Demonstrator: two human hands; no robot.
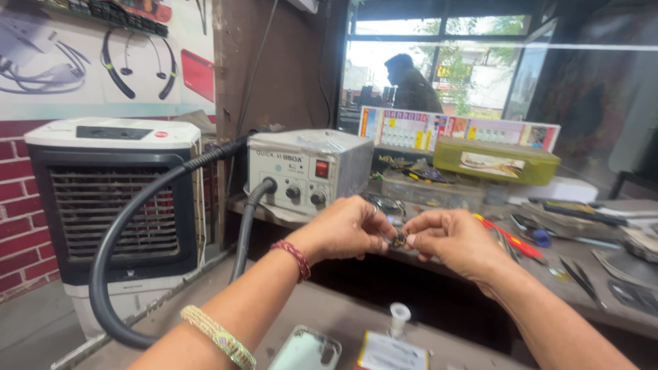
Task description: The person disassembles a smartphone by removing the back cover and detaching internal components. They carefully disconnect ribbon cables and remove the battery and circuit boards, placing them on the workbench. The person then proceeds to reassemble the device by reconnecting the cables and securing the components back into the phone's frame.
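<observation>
Pinching with both hands, I have the left hand (346,229) and right hand (449,240) closed at the fingertips on one small dark metal part (398,239), held in the air just in front of the grey boxy rework station (305,168). One ribbed black hose (137,226) loops left of that station; two knobs sit on its face.
</observation>
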